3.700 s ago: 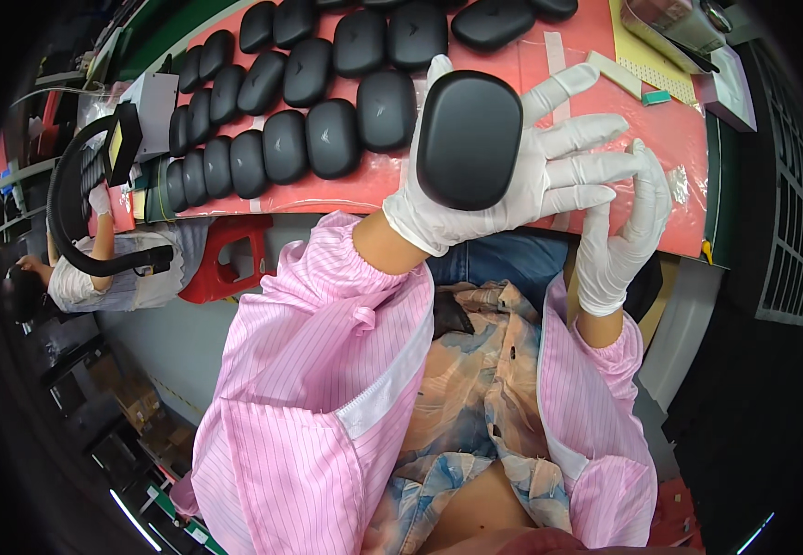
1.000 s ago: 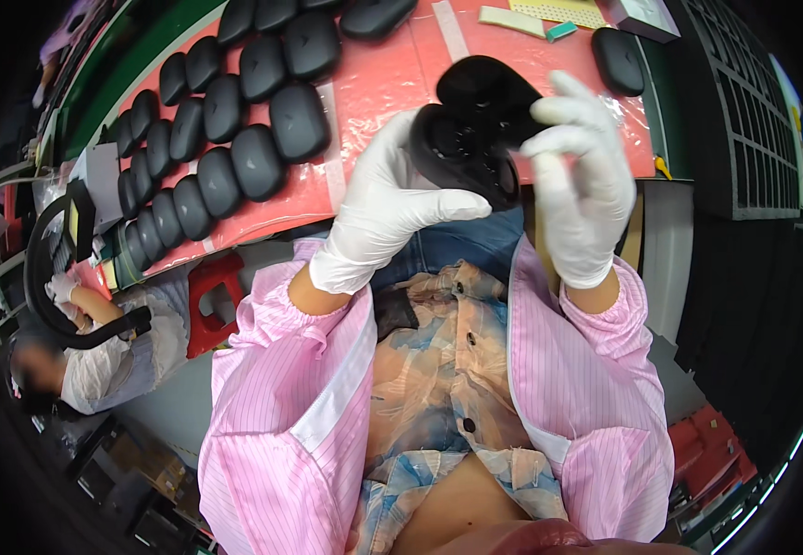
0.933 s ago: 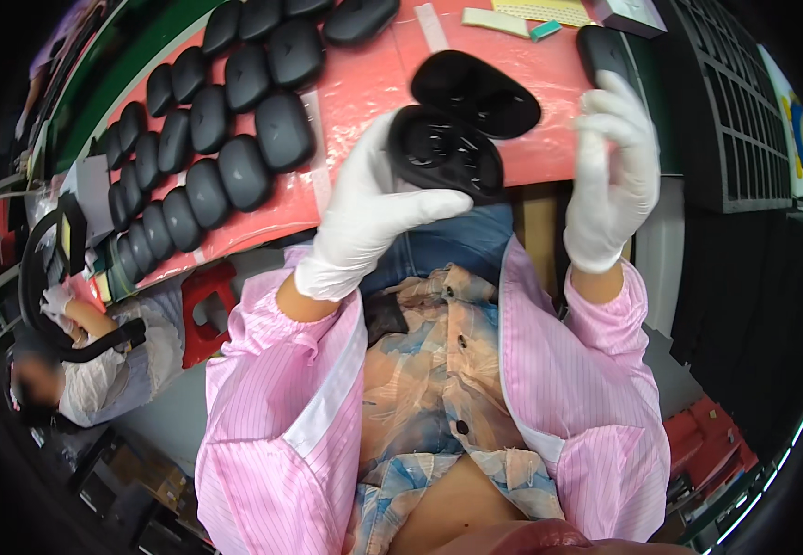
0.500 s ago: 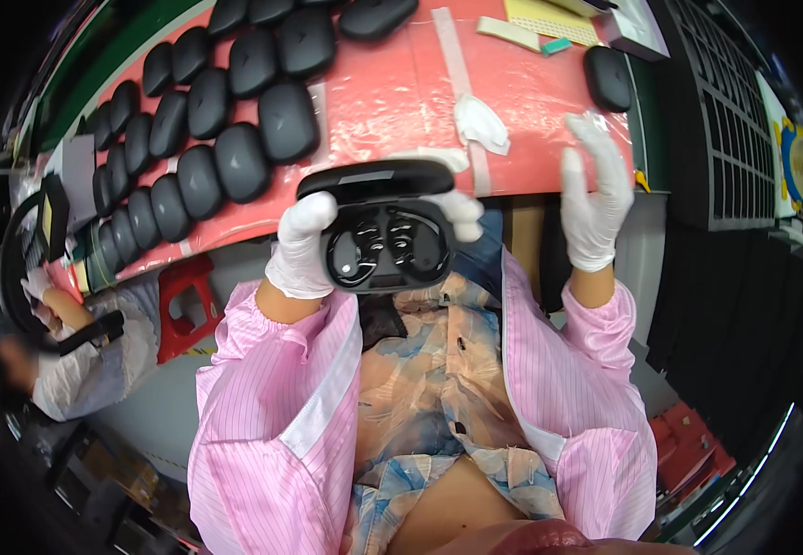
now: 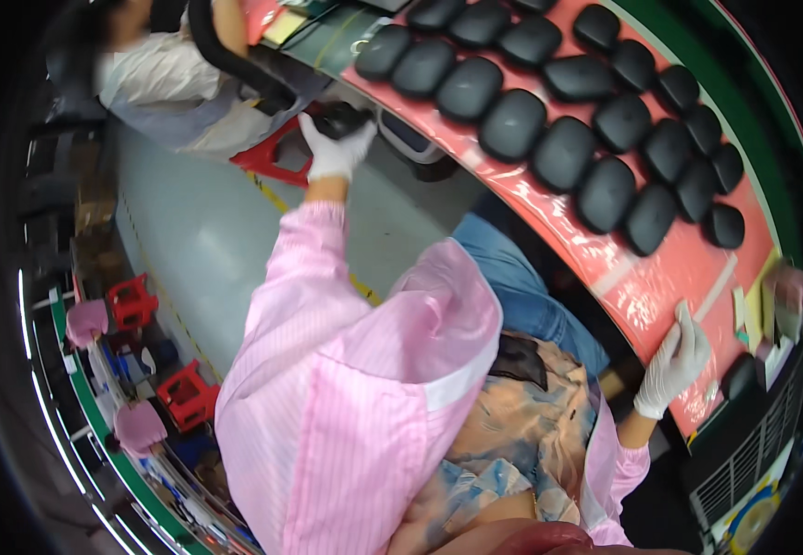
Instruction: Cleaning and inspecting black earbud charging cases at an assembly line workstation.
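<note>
My left hand (image 5: 338, 153), in a white glove, reaches out to the far left, away from the table. Its fingers are closed around a black earphone case (image 5: 341, 120), partly hidden by the glove and dark, so whether its lid is up I cannot make out. At the right, near the table's front edge, my gloved right hand (image 5: 679, 363) lies on the pink table cover (image 5: 637, 310), fingers stretched out and holding nothing. Several closed black cases (image 5: 512, 125) stand in rows on that cover, between the two hands.
Beyond my left hand is a person (image 5: 165, 83) in pale clothing beside a black curved bar (image 5: 226, 55). A red stool (image 5: 276, 157) stands under my left hand. More red stools (image 5: 189, 396) are at lower left. A black grille (image 5: 753, 453) borders the table's right end.
The view has swung left. My left hand has carried the case from in front of my chest far out to the left; my right hand has come down onto the table.
</note>
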A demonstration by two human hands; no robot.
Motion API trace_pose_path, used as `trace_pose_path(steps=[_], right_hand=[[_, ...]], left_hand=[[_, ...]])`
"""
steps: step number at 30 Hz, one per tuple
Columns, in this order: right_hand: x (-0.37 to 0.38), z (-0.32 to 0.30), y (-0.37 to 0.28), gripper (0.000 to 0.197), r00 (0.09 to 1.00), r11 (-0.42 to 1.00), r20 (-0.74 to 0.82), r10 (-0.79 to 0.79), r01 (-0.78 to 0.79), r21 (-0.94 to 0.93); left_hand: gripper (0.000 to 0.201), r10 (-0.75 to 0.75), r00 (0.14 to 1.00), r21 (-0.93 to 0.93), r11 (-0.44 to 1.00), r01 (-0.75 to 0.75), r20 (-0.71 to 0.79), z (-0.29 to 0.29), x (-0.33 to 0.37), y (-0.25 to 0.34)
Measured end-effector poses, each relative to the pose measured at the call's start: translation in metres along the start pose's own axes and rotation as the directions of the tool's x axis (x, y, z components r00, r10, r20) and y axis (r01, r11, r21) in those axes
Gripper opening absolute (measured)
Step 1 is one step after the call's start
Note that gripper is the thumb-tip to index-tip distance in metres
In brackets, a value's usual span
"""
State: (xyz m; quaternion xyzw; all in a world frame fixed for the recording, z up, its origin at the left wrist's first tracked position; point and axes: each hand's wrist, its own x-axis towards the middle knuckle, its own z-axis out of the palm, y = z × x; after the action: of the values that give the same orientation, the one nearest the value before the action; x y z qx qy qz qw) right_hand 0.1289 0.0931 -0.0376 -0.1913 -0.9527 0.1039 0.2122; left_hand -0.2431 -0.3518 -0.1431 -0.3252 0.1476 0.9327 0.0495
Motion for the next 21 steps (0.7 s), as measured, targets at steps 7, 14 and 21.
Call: trace_pose_path(steps=[7,14,21], right_hand=[[0.002,-0.004,-0.011,0.028,0.991,0.993,0.076,0.113,-0.111,-0.026],[0.006,-0.007,-0.019,0.024,0.991,0.975,0.067,0.111,-0.122,0.187],[-0.009,-0.018,-0.016,0.02,0.966,0.923,0.138,0.217,-0.25,0.294]], left_hand=[[0.042,0.581,0.742,0.6,0.477,-0.643,0.333,-0.015,0.046,0.061],[0.047,0.543,0.826,0.235,0.792,-0.564,0.153,0.006,0.078,0.056],[0.049,0.66,0.741,0.234,0.706,-0.668,0.122,-0.014,0.004,-0.008]])
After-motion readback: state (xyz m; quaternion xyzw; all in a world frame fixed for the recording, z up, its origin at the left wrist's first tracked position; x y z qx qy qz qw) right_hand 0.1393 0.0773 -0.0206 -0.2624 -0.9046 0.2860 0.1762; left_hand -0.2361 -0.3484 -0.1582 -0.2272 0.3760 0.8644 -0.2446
